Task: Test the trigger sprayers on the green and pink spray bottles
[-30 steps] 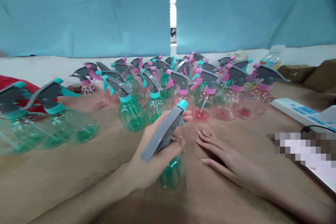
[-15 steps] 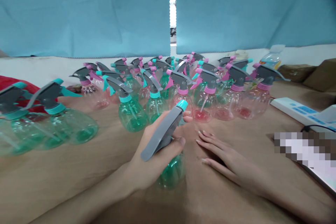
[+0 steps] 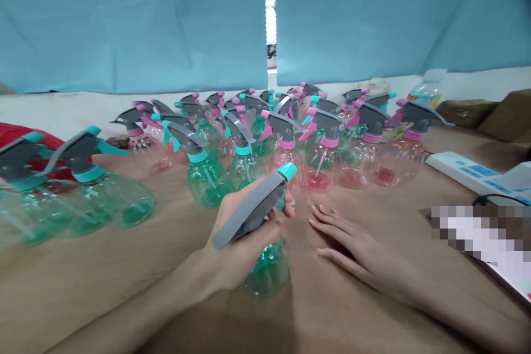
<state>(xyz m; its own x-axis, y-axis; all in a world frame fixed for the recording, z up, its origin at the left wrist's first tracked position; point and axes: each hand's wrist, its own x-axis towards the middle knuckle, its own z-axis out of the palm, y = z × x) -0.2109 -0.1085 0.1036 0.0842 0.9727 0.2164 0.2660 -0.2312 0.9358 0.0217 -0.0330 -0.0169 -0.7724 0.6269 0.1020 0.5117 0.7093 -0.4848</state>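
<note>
My left hand (image 3: 243,232) is wrapped round the neck of a green spray bottle (image 3: 267,274) with a grey head and turquoise nozzle. Its trigger and neck are mostly hidden by the fingers. To the right, my right hand (image 3: 352,243) lies flat on the brown table covering (image 3: 323,315) with its fingers stretched out, holding nothing. Just beyond the hands stand a green spray bottle (image 3: 209,182) with a turquoise collar and a pink spray bottle (image 3: 319,177) with a pink collar.
Several more pink and green spray bottles crowd the back. Other green bottles (image 3: 124,199) stand at the left by a red cloth (image 3: 37,135). On the right are a white power strip (image 3: 468,171), a partly pixelated flat object (image 3: 498,254), a cardboard box (image 3: 510,116) and a clear plastic bottle (image 3: 427,88).
My left hand has tilted the held spray bottle's head slightly, its rear end moving left and down, and the fingers have curled in more at the trigger. My right hand stays in place.
</note>
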